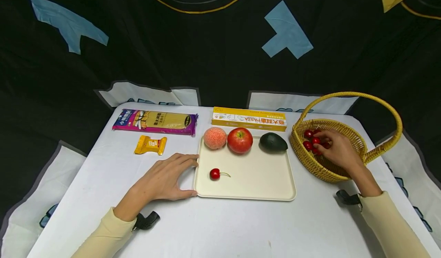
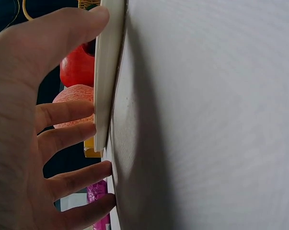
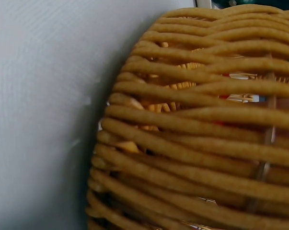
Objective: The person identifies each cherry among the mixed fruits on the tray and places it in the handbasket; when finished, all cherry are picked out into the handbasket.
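Note:
My left hand [image 1: 169, 177], fingers spread and fairly straight, touches the left edge of a cream tray [image 1: 255, 181]. In the left wrist view the thumb [image 2: 82, 24] and two fingers meet the tray's rim. On the tray stand a rough pink ball-shaped fruit [image 1: 215, 138], a red apple [image 1: 240, 140] and a dark green avocado [image 1: 273, 142] along the back. A single cherry [image 1: 214, 174] with its stem lies near the front left. My right hand [image 1: 339, 151] reaches into a wicker basket [image 1: 310, 164] and pinches a cherry [image 1: 316, 140] between thumb and fingers. Other cherries [image 1: 307, 145] lie beside it.
The basket's tall handle [image 1: 358, 94] arches over its right side. A yellow pasta box [image 1: 249, 119] lies behind the tray. To the left are a purple noodle packet [image 1: 155, 121] and a small yellow snack packet [image 1: 150, 145]. A dark patterned cloth [image 1: 193, 51] hangs behind the white table.

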`<state>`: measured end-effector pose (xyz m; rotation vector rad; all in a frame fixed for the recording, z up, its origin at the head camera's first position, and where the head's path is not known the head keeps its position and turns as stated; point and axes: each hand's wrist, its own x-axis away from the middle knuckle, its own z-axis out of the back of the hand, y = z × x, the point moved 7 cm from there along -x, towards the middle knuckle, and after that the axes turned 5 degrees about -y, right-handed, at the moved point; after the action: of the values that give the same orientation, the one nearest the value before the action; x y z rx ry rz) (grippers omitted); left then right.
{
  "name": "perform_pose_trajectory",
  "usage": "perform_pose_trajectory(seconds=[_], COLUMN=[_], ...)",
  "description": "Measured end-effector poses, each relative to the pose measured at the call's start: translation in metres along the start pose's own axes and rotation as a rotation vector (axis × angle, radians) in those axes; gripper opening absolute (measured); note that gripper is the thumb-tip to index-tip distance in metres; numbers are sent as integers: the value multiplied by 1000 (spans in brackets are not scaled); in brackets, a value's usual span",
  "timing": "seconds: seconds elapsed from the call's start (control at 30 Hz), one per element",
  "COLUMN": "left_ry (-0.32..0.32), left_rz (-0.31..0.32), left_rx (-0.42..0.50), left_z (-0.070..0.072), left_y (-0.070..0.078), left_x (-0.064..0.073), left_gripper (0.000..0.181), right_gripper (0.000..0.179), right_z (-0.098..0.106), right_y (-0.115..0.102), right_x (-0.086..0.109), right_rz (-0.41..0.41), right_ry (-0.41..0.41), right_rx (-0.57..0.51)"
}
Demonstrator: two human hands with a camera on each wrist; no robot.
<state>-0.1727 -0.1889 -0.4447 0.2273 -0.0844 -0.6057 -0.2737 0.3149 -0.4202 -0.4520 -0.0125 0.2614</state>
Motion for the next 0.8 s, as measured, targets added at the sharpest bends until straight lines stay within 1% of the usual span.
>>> perform_pose_trajectory(seconds=[0.33, 0.57, 0.8], left_ry=[-9, -15, -15], left_rz=[7, 11, 19], left_rx=[1, -1, -5], left_z=[0, 0, -1], left_y=[0, 0, 0], left_x=[0, 0, 1], left_gripper=[84, 83, 84], right_gripper=[39, 38, 39], right_z=[-4, -3, -2], right_y=[2, 0, 1], right_x=[-2, -4, -5], right_rz=[-35, -23, -41], right_ry=[-52, -45, -63], right_rx=[23, 30, 28])
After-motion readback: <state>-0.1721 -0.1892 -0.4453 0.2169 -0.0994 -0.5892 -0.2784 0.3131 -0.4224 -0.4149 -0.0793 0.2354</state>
